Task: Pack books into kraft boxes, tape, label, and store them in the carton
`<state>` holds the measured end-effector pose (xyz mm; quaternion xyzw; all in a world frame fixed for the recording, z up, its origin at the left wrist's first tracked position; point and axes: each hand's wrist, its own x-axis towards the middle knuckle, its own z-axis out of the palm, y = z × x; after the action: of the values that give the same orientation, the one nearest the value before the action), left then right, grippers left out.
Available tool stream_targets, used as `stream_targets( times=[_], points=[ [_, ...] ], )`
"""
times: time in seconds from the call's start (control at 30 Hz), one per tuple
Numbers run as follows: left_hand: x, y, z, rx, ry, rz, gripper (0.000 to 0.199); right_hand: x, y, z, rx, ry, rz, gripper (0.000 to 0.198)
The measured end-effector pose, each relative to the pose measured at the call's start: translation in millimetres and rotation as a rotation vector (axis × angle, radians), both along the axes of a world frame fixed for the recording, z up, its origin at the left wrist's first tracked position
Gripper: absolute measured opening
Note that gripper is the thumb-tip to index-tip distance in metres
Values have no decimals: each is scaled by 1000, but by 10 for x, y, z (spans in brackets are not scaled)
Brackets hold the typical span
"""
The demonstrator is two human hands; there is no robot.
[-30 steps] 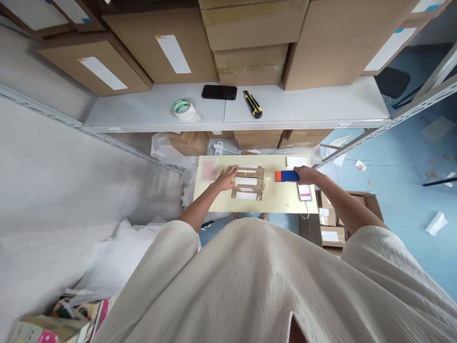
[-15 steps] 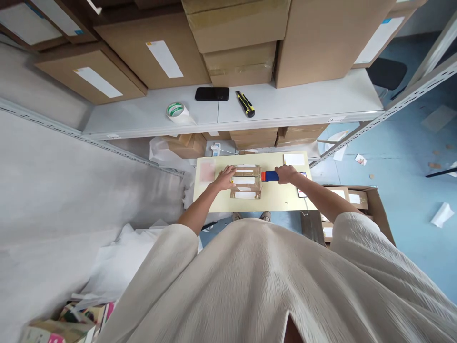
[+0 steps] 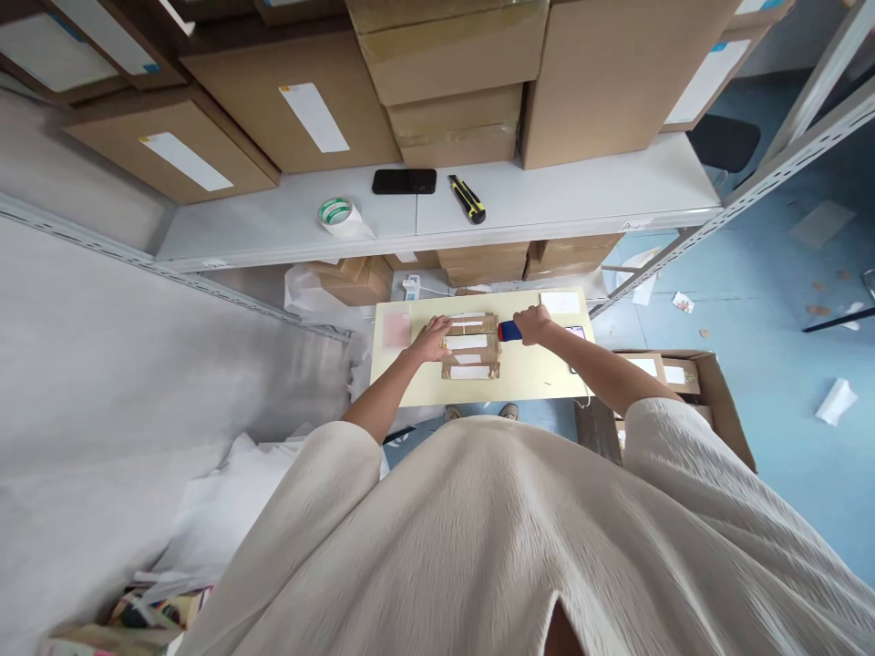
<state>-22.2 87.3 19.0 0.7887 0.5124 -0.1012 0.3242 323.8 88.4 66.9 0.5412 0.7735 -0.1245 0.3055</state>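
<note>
Several small cardboard boxes (image 3: 471,355) with white labels lie side by side on the pale yellow table (image 3: 424,392). My left hand (image 3: 430,339) rests on their left ends with its fingers stretched out. My right hand (image 3: 533,325) is closed round a blue tool with a red end (image 3: 510,331); its kind cannot be made out. The red end is at the right edge of the boxes, near the upper ones. Partly behind my right forearm, a lit phone (image 3: 576,333) with a white cable lies on the table.
On the grey shelf (image 3: 547,196) in front are a tape roll (image 3: 336,212), a black phone (image 3: 404,181) and a yellow-black box cutter (image 3: 468,199), with large cartons (image 3: 301,109) behind. An open carton of boxes (image 3: 725,401) stands at right. White sheets (image 3: 219,501) are piled at left.
My right hand has shifted slightly left and up with the blue tool, closer to the boxes. My left hand stays on them.
</note>
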Motion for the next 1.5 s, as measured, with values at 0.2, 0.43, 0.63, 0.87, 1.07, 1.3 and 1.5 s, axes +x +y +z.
stream_targets(
  times=[0.2,0.43,0.63,0.87,1.07,1.3,1.5],
  points=[
    [21,-23,37,6,26,-9,110,-151,-41,-15,29,-11,-37,71],
    [32,-72,60,7,-1,3,118,42,-281,-190,-57,51,-280,66],
    [30,-86,57,3,-76,50,120,631,-415,-316,-68,264,-674,75],
    [16,-121,82,13,-47,50,113,516,-691,-516,27,296,-767,58],
    [10,-198,95,37,-31,57,107,330,-890,-557,103,207,-645,52],
    [-45,-308,29,75,-98,211,116,127,-779,-414,175,217,-608,47],
    [-29,-295,16,21,-250,308,122,-328,-477,-118,35,694,-691,52]
  ],
)
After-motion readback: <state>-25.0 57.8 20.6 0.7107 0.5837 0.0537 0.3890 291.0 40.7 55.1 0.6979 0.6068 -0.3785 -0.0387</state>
